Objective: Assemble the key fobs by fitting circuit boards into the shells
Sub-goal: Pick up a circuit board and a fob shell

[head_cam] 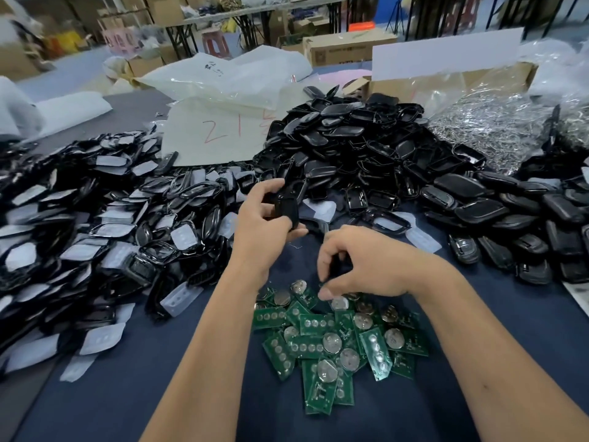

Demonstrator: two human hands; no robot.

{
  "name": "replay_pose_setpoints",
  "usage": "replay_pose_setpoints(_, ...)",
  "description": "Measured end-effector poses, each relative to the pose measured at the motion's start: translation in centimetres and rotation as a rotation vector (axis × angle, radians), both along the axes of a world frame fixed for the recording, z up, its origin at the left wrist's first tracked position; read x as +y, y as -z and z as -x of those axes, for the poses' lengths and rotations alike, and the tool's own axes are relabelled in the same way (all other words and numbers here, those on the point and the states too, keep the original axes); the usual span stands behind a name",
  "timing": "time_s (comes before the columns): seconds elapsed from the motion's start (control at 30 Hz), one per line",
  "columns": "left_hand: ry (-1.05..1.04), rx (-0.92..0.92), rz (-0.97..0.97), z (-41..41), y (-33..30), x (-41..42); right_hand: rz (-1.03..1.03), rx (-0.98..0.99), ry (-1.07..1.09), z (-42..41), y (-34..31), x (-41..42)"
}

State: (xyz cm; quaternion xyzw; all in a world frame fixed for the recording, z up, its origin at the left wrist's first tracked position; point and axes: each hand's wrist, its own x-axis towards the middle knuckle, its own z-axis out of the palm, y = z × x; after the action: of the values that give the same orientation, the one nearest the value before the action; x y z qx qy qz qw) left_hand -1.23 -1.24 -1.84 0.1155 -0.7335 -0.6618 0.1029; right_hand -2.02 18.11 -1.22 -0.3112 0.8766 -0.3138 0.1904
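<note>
Head camera looks forward and down, close over the table.

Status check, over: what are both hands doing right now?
Left hand grips black shell. Right hand reaching into green circuit boards, fingers curled; hold unclear. Nothing blocking.

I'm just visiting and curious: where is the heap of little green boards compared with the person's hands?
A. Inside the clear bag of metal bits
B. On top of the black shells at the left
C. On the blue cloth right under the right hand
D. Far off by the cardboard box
C: the green boards lie on the blue cloth, with the right hand reaching its fingers down to their far edge.
</note>
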Motion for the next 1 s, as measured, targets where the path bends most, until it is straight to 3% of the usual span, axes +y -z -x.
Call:
replay_pose_setpoints(0.13,0.080,-0.005,-0.114,-0.4,-0.1,0.1,0.166,-0.121,0.006,0.1,0.0,0.3)
replay_pose_setpoints(0.23,0.011,-0.036,-0.174,-0.4,0.0,0.3,0.492,-0.187,0.105,0.2,0.3,0.0)
replay_pose_setpoints(0.33,-0.064,-0.069,-0.120,-0.3,0.5,0.3,0.803,-0.332,0.260,0.2,1.0,-0.6)
replay_pose_setpoints(0.43,-0.086,-0.069,-0.088,-0.2,0.7,0.3,0.893,-0.309,0.408,0.7,1.7,-0.7)
replay_pose_setpoints(0.8,-0.169,-0.061,0.069,-0.4,1.2,0.4,0.053,0.392,0.238,0.8,1.6,-0.2)
replay_pose_setpoints(1.0,-0.176,-0.048,-0.005,-0.3,1.2,0.3,-0.036,0.324,0.364,1.0,1.5,0.5)
